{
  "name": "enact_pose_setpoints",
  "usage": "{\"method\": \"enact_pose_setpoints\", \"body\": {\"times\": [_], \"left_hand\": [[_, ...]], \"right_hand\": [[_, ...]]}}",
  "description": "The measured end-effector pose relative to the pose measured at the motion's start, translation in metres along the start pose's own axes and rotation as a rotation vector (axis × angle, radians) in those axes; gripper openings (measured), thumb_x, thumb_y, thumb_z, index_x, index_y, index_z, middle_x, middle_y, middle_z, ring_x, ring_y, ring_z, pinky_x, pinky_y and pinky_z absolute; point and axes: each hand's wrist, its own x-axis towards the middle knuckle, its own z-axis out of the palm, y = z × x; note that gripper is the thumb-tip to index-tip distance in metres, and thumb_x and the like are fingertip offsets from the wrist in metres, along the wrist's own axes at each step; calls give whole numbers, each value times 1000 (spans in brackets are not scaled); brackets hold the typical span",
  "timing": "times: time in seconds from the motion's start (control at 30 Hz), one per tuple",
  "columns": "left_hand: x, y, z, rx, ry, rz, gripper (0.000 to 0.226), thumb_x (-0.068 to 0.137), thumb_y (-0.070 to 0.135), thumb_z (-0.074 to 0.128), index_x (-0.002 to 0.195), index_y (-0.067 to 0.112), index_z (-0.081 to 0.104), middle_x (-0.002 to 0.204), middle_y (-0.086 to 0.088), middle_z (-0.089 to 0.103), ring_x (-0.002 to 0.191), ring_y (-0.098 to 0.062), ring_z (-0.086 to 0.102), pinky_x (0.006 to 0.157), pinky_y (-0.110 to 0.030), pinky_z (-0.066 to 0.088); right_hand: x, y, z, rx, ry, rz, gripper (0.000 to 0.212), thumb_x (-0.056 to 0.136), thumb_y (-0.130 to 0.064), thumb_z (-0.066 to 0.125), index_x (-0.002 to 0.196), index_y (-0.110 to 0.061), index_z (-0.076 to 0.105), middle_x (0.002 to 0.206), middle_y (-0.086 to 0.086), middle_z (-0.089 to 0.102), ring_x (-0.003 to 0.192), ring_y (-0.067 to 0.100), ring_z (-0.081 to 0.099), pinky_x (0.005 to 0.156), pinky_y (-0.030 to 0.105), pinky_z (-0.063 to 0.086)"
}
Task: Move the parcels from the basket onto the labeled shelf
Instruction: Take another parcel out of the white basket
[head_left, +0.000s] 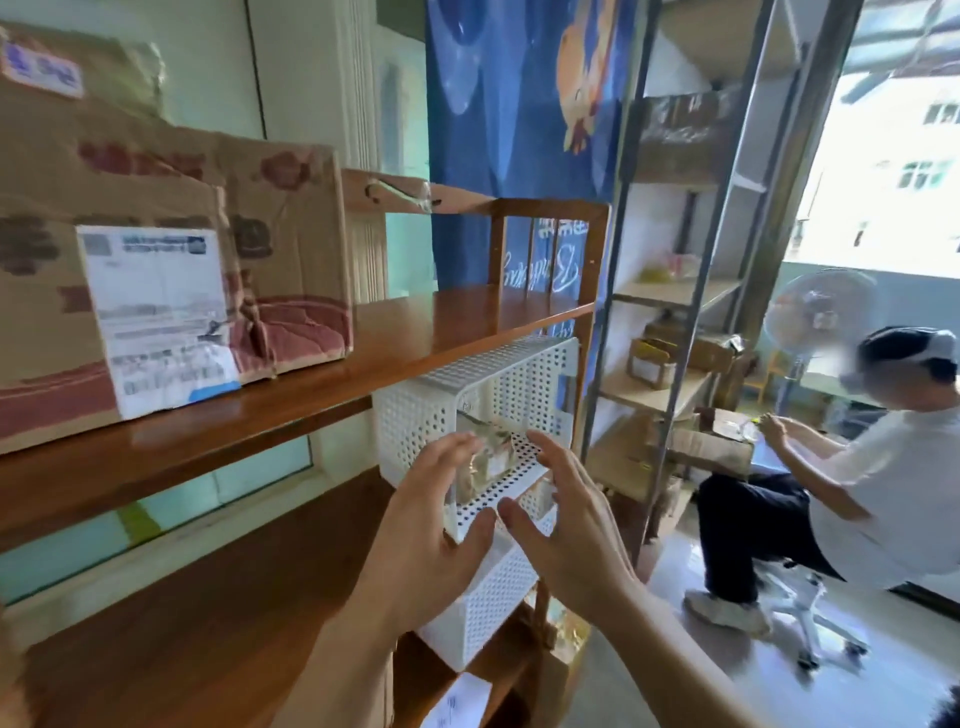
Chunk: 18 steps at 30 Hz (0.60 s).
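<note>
Both grips spread apart | left hand (421, 525), right hand (566, 525) | parcel (485, 462) between fingertips, over white basket (498, 592), unclamped

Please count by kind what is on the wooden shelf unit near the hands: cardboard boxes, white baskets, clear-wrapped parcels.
Cardboard boxes: 2
White perforated baskets: 1
Clear-wrapped parcels: 1
Total: 4

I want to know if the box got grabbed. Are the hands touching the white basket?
Cannot tell. In the head view, the left hand and right hand overlap the white basket, fingers spread open, but blur hides any contact or gap.
</note>
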Motion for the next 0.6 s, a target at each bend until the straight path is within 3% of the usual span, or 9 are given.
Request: {"method": "enact_pose_setpoints", "body": {"times": [0.17,0.27,0.33,0.43,0.5,0.6], "left_hand": [[62,-58,34,-25,-2,-105,57,92,21,64,146,27,47,151,21,41,143,10,30,110,-6,23],[78,-74,38,-21,3,-115,58,90,14,65,144,23,50,150,21,44,142,8,34,109,-7,27],[79,-79,38,-7,-3,-110,58,90,9,67,143,23,51,150,20,46,141,7,36,107,-4,25],[75,-79,36,5,-4,-100,61,87,7,68,143,24,52,150,17,48,142,3,39,109,-7,27],[74,-75,37,-12,7,-104,59,88,8,67,143,22,52,149,15,49,142,-1,40,110,-9,28],[71,-62,39,-32,23,-146,55,91,15,63,144,23,51,149,19,48,142,3,38,110,-9,27]], "right_hand": [[106,78,79,-101,-178,170,79,82,-51,64,150,-27,33,153,-2,39,141,22,37,110,38,35],[148,103,120,-132,-315,301,105,60,-73,44,153,-30,23,159,16,23,147,38,17,117,52,24],[163,116,140,-204,-420,351,117,48,-74,40,155,-33,15,161,22,14,148,45,10,116,57,22],[166,128,153,-248,-426,342,110,46,-70,53,146,-33,28,140,14,32,129,39,33,103,46,38],[158,133,146,-238,-339,282,100,48,-75,55,138,-34,37,128,8,41,115,29,38,94,39,39],[136,135,111,-240,-258,221,88,57,-67,65,137,-37,42,128,6,44,115,29,40,87,40,43]]}}
